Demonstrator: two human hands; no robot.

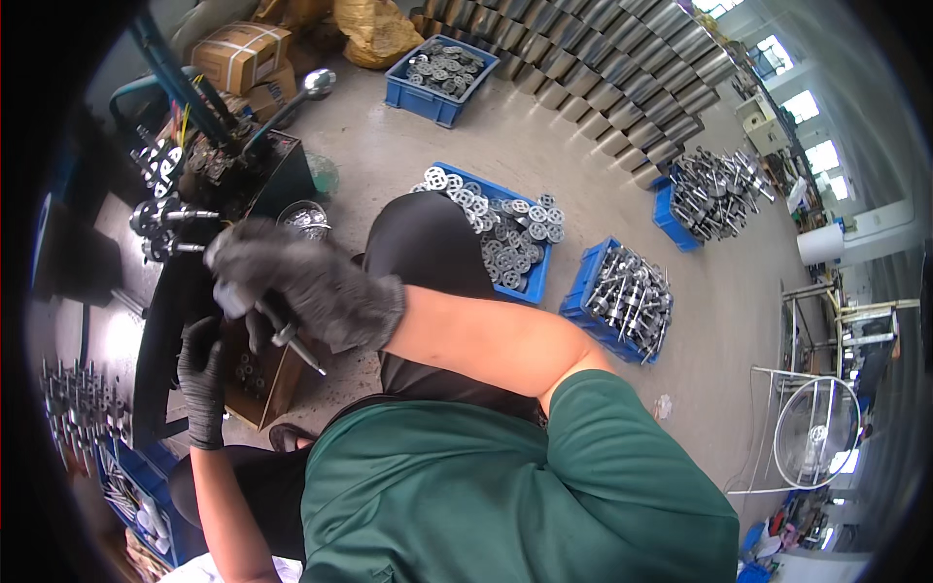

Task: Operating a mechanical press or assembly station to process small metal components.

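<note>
My right hand (pixel 326 291), in a dark grey knitted glove, reaches across to the left and is blurred by motion. Its fingers are closed round a metal shaft (pixel 299 350) with a thick grey collar, its thin end pointing down to the right. Just below it, my left hand (pixel 201 374), gloved the same way, is beside the dark bench edge with fingers raised and apart, holding nothing I can see. Past my right fingertips, metal shafts with discs (pixel 170 228) lie on the bench.
A press-like machine with a ball-ended lever (pixel 318 84) stands ahead left. Blue bins hold perforated discs (pixel 515 248) and shafts (pixel 632 296). A wooden box (pixel 277 389) with small rings is below my hands. Stacked metal cylinders (pixel 593 68) line the back; a fan (pixel 816 432) stands right.
</note>
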